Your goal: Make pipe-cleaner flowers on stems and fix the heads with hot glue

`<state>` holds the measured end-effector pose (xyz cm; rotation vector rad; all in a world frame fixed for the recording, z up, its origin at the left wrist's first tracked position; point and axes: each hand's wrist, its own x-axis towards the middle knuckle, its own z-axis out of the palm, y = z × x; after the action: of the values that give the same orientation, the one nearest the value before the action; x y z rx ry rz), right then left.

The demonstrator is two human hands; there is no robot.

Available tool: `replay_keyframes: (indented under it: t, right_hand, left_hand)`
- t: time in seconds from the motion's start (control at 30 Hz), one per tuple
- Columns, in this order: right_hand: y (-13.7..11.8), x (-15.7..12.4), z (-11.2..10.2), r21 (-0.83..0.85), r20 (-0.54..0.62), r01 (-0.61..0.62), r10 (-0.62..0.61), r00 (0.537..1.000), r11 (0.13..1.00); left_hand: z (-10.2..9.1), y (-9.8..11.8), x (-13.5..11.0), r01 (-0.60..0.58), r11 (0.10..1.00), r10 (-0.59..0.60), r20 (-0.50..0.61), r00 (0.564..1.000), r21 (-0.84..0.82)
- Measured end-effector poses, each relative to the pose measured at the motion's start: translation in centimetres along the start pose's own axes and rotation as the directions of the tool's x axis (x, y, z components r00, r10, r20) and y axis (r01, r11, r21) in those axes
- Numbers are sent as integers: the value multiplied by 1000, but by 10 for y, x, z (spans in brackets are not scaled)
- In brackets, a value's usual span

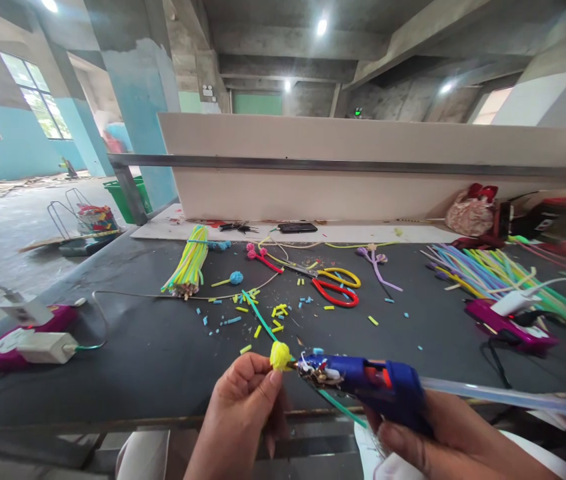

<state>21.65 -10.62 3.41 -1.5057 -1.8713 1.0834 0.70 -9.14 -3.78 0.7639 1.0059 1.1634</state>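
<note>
Between the thumb and fingers of my left hand [247,407] is a small fuzzy yellow ball [280,356]. My right hand [443,433] is wrapped round the handle of a blue hot glue gun [387,383], its nozzle at the ball's right side. White strings of glue and dark grime coat the gun's front, and a long clear glue stick [503,397] sticks out of its back. A green pipe cleaner [259,313] runs slantwise past the ball; I cannot tell whether it is joined to it.
Scissors [335,283] with red and yellow handles lie mid-table among yellow and blue clippings. Around them are a pipe cleaner bundle [190,260], blue [235,277], pink [263,255] and purple [375,260] pieces. Purple power strips [27,337] sit at both sides; a phone [297,228] lies behind.
</note>
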Motion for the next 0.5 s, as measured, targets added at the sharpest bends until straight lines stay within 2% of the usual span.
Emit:
replay_keyframes:
  t: [0.1, 0.27, 0.37, 0.5]
  right_hand:
    - [-2, 1, 0, 2, 25, 23, -23, 999, 1000]
    - [7, -3, 0, -32, -87, -35, 32, 996, 999]
    - [8, -6, 1, -19, -78, -71, 69, 995, 997]
    - [2, -6, -2, 43, -106, -50, 54, 993, 998]
  left_hand:
    - [0, 0, -1, 17, 1000, -17, -6, 1000, 4]
    - [0, 2, -2, 63, 998, -63, -10, 998, -10]
    - [3, 6, -5, 77, 996, -77, -19, 997, -36]
    - [5, 10, -8, 102, 995, -102, -2, 995, -15]
